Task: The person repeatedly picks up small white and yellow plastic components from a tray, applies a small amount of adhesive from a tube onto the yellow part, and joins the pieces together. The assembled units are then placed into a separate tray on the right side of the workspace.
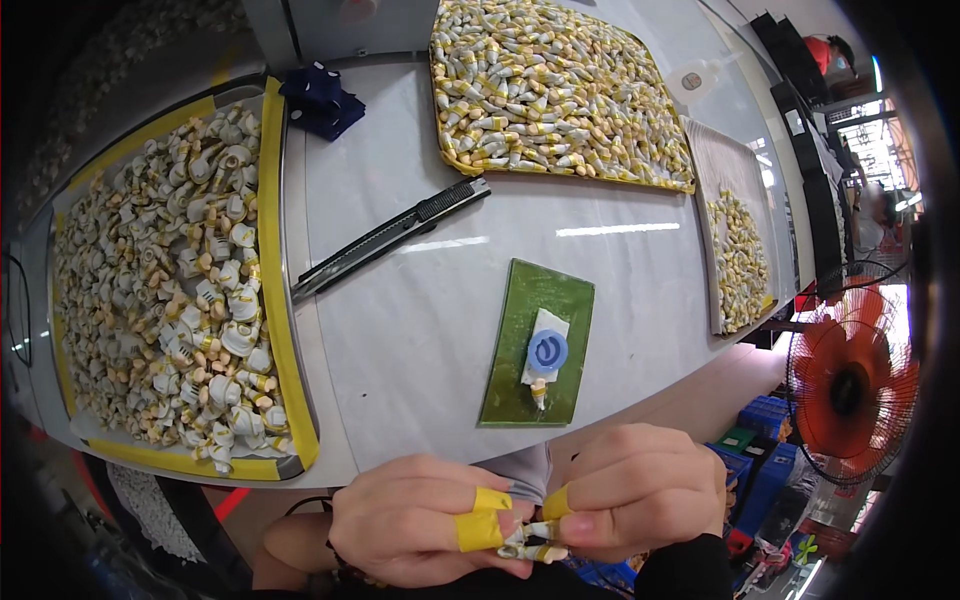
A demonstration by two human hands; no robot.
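Near the table's front edge my hands are close together. My left hand (415, 522) is closed, pinching small white plastic parts (532, 551) with peach tips; several seem bunched there, partly hidden by fingers. From the other side, my right hand (645, 490) grips one of these parts between thumb and index finger. Yellow tape wraps fingertips on both hands. Just beyond lies a green board (512, 370), bearing a white pad (546, 321), a round blue piece (547, 350) and one small white part (540, 396) with a yellow band.
At left, a yellow-edged tray (275, 250) holds many white and peach pieces. A utility knife (400, 229) lies beside it. Farther back are a full tray (560, 177), dark blue cloth (322, 100) and white bottle (692, 82). A part-filled tray (714, 290) and fan (850, 388) are right.
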